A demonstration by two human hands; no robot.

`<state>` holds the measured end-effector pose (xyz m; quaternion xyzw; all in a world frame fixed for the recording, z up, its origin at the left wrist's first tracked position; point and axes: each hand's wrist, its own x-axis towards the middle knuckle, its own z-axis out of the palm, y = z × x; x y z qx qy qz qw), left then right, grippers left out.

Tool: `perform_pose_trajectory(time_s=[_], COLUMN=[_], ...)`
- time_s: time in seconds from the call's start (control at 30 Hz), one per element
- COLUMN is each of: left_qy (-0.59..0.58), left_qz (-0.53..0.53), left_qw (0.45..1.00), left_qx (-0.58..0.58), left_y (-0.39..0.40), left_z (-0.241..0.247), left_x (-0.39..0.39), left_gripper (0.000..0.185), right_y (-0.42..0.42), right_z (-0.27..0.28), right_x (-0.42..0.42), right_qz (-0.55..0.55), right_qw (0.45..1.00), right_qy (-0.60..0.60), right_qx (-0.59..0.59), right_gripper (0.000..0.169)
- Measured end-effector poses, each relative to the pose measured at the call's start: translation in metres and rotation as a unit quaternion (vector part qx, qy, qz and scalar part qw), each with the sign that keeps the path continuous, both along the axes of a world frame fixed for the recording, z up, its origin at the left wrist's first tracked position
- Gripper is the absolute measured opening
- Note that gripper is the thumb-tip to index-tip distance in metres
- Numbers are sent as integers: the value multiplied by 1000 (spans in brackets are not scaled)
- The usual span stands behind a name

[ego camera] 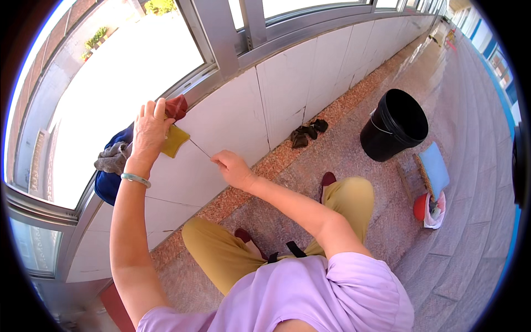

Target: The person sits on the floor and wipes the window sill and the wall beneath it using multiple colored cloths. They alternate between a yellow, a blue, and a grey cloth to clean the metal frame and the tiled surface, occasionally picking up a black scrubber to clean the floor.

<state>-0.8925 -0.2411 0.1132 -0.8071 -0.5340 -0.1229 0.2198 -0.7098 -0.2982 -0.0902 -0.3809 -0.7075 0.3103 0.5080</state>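
Observation:
My left hand (151, 128), with a pale green bangle at the wrist, rests at the window sill on a yellow cloth (176, 141) that hangs over the wall's upper edge. A dark red cloth (176, 107) lies just beyond its fingers. Beside this wrist, a grey cloth (113, 157) and a dark blue cloth (108, 185) are bunched over the sill. My right hand (232, 167) is held in front of the white wall tiles (224, 120), fingers curled, near a tile joint. Whether something small is pinched in its fingertips cannot be told.
A black plastic bucket (392, 128) with a wire handle stands on the floor to the right. Near it are a seat with a light blue cushion (433, 168) and a red container (420, 206) with a white bag. Dark crumpled items (305, 135) lie at the wall's foot.

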Motion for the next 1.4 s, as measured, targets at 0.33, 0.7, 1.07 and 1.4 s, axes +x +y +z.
perform_pose_trajectory(time_s=[0.33,0.7,1.07,1.4], left_qy=[22,-49,-57,-86], left_qz=[-9,-101,132,228], left_qw=[1000,989,982,961], left_qx=[-12,-98,-124,-131], left_y=[56,74,45,38], left_z=[10,3,9,45], left_x=[107,75,-60,-183], left_gripper=[35,45,61,65], right_y=[-12,138,241,220], right_z=[-165,-293,-356,-366], right_x=[73,334,353,350], right_qz=[-5,-425,-230,-331], right_qw=[926,799,778,792], right_qy=[-191,-268,-361,-441], right_qx=[-327,-329,-460,-263], right_gripper=[37,91,135,96])
